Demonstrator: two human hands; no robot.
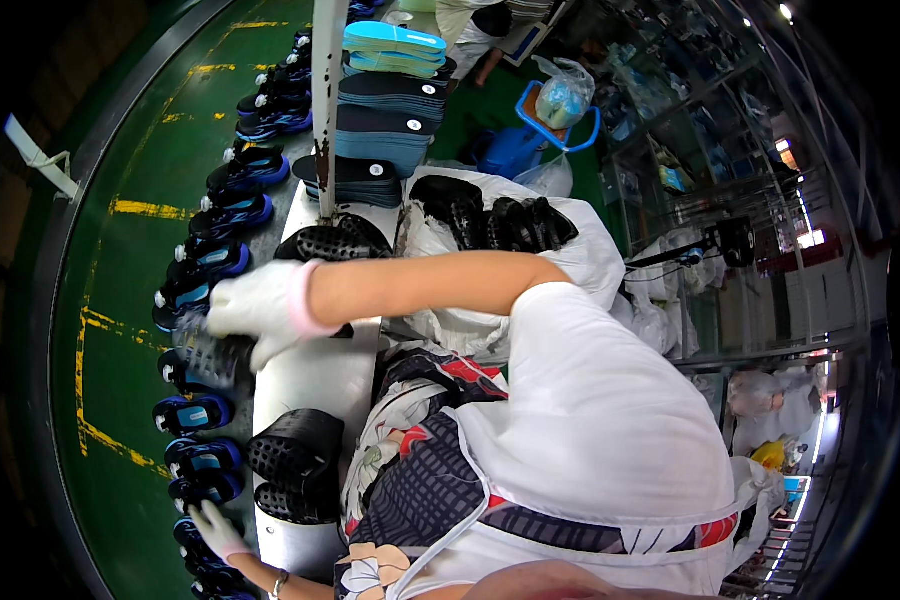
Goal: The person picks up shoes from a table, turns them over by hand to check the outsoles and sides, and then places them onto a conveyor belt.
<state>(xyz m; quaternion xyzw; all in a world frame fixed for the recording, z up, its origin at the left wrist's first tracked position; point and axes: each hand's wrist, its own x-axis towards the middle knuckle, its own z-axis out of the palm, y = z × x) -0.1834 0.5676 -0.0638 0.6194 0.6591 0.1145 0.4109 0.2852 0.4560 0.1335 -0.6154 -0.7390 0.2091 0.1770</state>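
1. On the metal bench [320,385] edge: right hand [255,310], white glove, fingers spread over a black sole [208,362], not clearly gripping it.
2. Left hand [215,530], gloved, fingers open, touching blue-black shoes [205,470] in the line.
3. Black soles [295,465] stacked on the bench between both hands.

white-gloved right hand [255,312] at nine o'clock touches black-and-blue shoes [210,262]; black soles [295,462] at seven; green floor [140,150], yellow lines.
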